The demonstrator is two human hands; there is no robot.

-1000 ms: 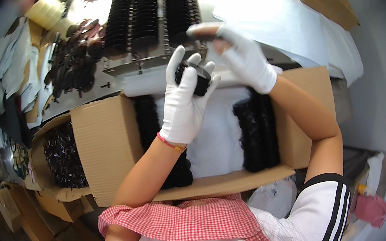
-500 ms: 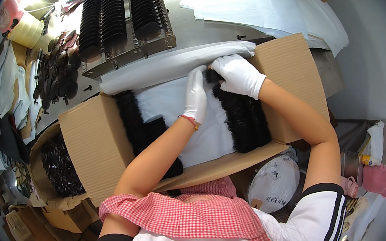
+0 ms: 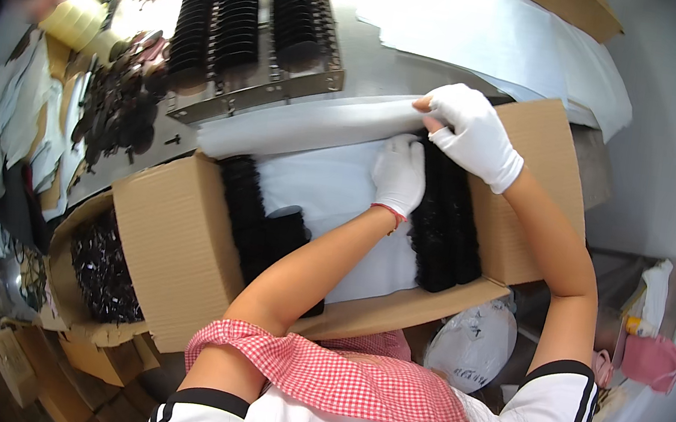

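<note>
Right fingers (image 3: pixel 424 103) parted, left fingers (image 3: pixel 401 149) beside row (image 3: pixel 445 222)

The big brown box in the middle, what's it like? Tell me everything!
The brown box looks like corrugated cardboard. It sits open, slanted, flaps spread left and right. Inside, black stacks line both sides, with white sheeting between. The gloved left hand is over its opening, the right hand near its far right corner; I can't tell if they touch the cardboard.
</note>
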